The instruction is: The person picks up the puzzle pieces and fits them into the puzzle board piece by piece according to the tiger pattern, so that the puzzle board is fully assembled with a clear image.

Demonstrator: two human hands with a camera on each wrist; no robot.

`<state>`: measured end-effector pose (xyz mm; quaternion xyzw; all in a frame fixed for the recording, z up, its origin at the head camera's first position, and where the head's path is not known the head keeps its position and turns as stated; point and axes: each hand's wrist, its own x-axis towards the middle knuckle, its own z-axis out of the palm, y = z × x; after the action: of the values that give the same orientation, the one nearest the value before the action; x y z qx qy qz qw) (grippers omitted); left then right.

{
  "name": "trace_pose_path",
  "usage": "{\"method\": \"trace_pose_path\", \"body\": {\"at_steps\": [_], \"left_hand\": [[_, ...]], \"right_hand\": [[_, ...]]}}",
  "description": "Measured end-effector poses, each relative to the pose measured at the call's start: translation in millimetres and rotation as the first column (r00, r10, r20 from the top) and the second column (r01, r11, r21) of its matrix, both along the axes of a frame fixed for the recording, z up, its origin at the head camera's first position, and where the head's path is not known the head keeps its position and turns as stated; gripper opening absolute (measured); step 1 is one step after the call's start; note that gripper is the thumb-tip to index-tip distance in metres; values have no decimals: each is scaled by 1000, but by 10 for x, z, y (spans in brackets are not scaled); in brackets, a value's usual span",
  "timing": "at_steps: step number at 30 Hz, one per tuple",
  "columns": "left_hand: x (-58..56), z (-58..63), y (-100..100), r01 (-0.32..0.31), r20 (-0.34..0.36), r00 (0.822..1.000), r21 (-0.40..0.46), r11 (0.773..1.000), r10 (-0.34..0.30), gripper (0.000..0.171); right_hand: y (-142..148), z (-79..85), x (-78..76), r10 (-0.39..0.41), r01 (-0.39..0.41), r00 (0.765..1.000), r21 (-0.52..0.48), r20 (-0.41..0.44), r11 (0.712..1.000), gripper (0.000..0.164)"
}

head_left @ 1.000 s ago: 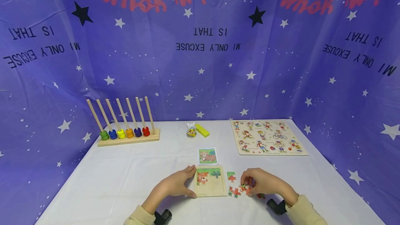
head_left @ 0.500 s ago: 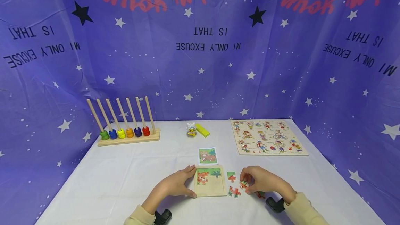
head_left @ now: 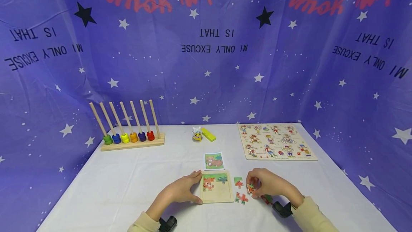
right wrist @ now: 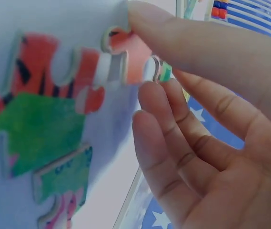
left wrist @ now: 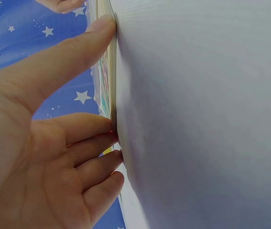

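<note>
My left hand (head_left: 183,189) rests against the left side of a small wooden puzzle tray (head_left: 217,201), thumb and fingertips touching its edge. The tray's upper part carries fitted pieces with a tiger face (head_left: 208,183) and greenery. Right of the tray, my right hand (head_left: 268,184) pinches an orange-and-green jigsaw piece (head_left: 250,189) between thumb and fingers; the right wrist view shows its orange knob (right wrist: 125,45) partly covered by the thumb. Two loose pieces, an upper one (head_left: 238,182) and a lower one (head_left: 241,198), lie between tray and hand. More pieces (head_left: 267,199) lie partly hidden beneath the right hand.
Above the tray lies a tiger picture card (head_left: 214,161). Farther back are a small figurine (head_left: 197,134) and a yellow block (head_left: 208,134). A peg rack with coloured beads (head_left: 133,144) stands at the left, and a wooden picture board (head_left: 276,142) lies at the back right.
My right hand has shifted slightly away from the near edge and to the left, turning the jigsaw piece in its fingers. The left hand and the tray have stayed put.
</note>
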<state>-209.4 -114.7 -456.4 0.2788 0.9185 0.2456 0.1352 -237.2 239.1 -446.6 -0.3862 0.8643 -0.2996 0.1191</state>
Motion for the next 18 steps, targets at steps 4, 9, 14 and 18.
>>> {"method": "trace_pose_path", "body": {"at_steps": [4,9,14,18], "left_hand": [[-4,-10,-1,-1,-3,1000,-7,1000,1,95],[-6,-3,5,4,-7,1000,-5,1000,-4,95],[-4,-2,2,3,-3,1000,0,1000,-3,95],[1,4,2,1,3,1000,3,1000,-1,95]], "right_hand": [[7,-7,-36,-29,29,999,-4,12,1000,26],[2,-16,-56,-39,39,999,-8,29,999,21],[0,-12,-54,-18,19,998,-24,60,1000,20],[9,-18,-48,-13,14,997,-14,81,1000,25]]}}
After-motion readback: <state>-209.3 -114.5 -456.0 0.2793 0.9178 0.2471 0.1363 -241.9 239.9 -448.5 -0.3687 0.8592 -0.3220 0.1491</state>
